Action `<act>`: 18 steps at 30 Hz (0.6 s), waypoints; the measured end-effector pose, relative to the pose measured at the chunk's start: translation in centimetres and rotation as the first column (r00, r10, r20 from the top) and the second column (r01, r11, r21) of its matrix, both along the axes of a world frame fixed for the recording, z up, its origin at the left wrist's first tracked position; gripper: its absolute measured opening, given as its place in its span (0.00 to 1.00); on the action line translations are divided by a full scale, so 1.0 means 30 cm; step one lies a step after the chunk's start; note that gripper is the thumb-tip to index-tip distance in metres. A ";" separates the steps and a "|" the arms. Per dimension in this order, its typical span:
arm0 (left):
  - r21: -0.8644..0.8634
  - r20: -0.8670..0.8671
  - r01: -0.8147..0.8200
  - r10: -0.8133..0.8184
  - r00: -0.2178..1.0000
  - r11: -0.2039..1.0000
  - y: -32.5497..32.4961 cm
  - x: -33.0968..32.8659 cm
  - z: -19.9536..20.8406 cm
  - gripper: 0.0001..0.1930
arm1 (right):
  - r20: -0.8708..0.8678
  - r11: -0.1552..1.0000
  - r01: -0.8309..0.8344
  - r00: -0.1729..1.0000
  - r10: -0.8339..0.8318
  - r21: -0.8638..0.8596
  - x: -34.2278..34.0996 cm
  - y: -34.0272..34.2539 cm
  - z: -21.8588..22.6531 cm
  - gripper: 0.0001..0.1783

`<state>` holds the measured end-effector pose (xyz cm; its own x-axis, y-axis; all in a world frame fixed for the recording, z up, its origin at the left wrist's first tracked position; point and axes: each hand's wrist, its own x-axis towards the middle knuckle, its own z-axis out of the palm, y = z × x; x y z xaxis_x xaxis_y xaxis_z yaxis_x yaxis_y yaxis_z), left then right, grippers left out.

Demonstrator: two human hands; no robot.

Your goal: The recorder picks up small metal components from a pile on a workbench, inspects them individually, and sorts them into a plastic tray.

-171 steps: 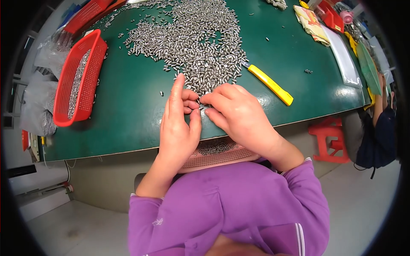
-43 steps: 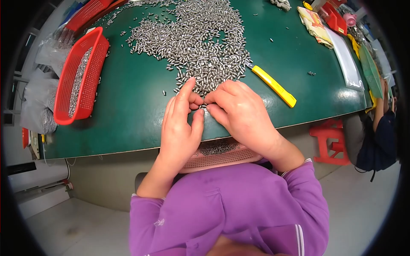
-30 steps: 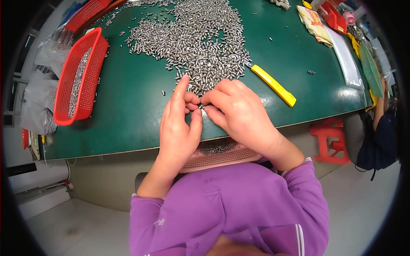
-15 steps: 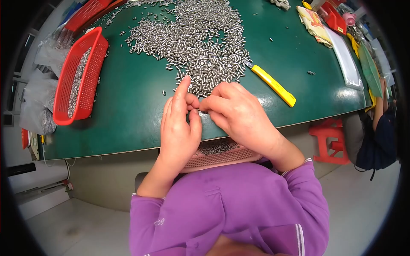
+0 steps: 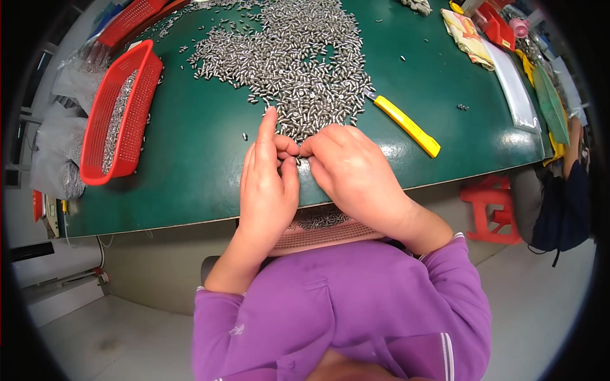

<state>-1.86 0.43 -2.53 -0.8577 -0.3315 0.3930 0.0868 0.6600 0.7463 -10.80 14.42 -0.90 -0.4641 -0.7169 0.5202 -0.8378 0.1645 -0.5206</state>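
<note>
A big pile of small silvery metal pins with darker ends [image 5: 311, 82] spreads over the green tabletop [image 5: 210, 159]. At its near tip my two hands meet, fingertips almost touching. On my left hand [image 5: 264, 174] the index finger points away from me, while the other fingers curl in toward the thumb. My right hand [image 5: 352, 168] has its fingers bent and drawn together against the left fingertips. Whatever lies between the fingertips is too small and covered to make out. One small metal pin [image 5: 298, 162] shows just under them.
A yellow utility knife [image 5: 408, 127] lies right of the pile. At the left stands a red perforated basket [image 5: 138, 120] holding more pins. Below the table edge, a pink basket [image 5: 318, 240] with pins rests at my lap. A person's arm [image 5: 573, 146] shows far right, near a red stool [image 5: 492, 213].
My right hand has shifted slightly up, its thumb apart from the index finger's tip. My left index finger has tilted a little leftward. A small pin now shows below the fingertips.
</note>
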 end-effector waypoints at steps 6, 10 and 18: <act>-0.025 -0.020 0.024 -0.024 1.000 0.999 -0.008 0.003 -0.006 0.39 | 0.057 0.998 0.031 0.998 -0.035 0.059 0.003 0.009 0.024 0.08; -0.002 -0.018 0.032 -0.032 0.999 0.999 -0.009 0.007 -0.004 0.39 | -0.022 0.999 0.045 0.999 -0.045 0.006 -0.007 -0.003 0.011 0.04; -0.007 0.011 0.095 -0.095 0.995 0.995 -0.009 0.017 0.030 0.39 | 0.010 0.992 0.092 0.996 -0.094 0.084 -0.014 0.003 0.027 0.07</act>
